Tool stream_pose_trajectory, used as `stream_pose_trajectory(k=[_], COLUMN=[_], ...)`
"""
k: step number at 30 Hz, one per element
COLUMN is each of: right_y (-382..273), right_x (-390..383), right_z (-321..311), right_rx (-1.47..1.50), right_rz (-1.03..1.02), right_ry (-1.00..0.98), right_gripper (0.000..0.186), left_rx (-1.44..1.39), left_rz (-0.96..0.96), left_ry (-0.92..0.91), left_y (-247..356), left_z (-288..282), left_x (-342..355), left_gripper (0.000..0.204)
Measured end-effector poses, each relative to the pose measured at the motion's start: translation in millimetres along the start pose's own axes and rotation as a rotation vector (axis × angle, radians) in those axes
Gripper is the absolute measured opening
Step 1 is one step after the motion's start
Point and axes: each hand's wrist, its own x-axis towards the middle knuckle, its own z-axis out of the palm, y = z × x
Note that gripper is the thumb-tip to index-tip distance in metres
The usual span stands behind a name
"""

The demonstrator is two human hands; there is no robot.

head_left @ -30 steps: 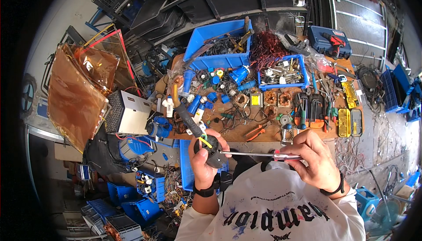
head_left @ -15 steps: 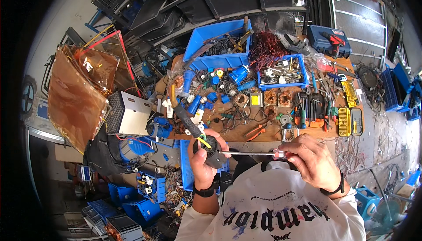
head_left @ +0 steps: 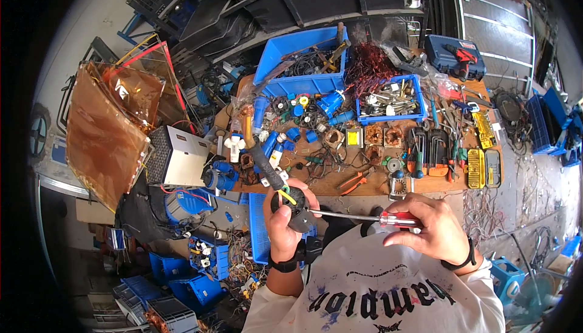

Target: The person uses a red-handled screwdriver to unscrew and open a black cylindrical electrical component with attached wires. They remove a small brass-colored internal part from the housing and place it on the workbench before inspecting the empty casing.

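Note:
My left hand point(head_left: 280, 224) is closed around a round black plastic fitting point(head_left: 297, 216), with a yellow-green wire point(head_left: 288, 196) in its top and a thick black cable point(head_left: 267, 169) running up and left from it toward a tan end piece. The long shaft of a screwdriver point(head_left: 346, 216) lies horizontally, its tip against the right side of the fitting. My right hand point(head_left: 425, 224) grips the clear-and-red handle of the screwdriver, thumb below and fingers over the top. Orange-handled pliers point(head_left: 355, 182) lie on the wooden table point(head_left: 395, 190) just beyond my hands.
Blue bins point(head_left: 300, 78) and a smaller tray of metal parts point(head_left: 392, 114) stand at the back, with a drill on a toolbox point(head_left: 455, 60). Yellow cases point(head_left: 477, 169) lie right, copper-coloured sheets point(head_left: 106, 139) left. Blue crates point(head_left: 197, 290) fill the lower left.
The fitting and cable have shifted and tilted slightly to the right. My right hand's fingers have moved on the screwdriver handle, showing more of its red part, and the thumb has dropped lower.

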Motion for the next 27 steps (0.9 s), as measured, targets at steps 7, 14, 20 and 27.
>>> stream_pose_trajectory(k=[7,14,20,27], right_y=[0,-1,0,5], right_x=[7,9,16,40], right_z=[3,11,13,32], right_rx=[-0.177,-0.217,-0.082,-0.219], right_rz=[-0.195,-0.024,-0.049,-0.178], right_ry=[0.166,0.16,0.004,0.172], right_gripper=[0.03,0.032,0.028,0.031], left_rx=[0.006,0.02,0.034,0.097], left_rz=[0.002,-0.01,0.006,-0.052], left_ry=[0.006,-0.001,0.017,0.049], left_y=[1,-1,1,-5], left_z=[-3,-3,-13,-38], left_x=[1,3,5,17], left_gripper=[0.055,0.056,0.054,0.053])
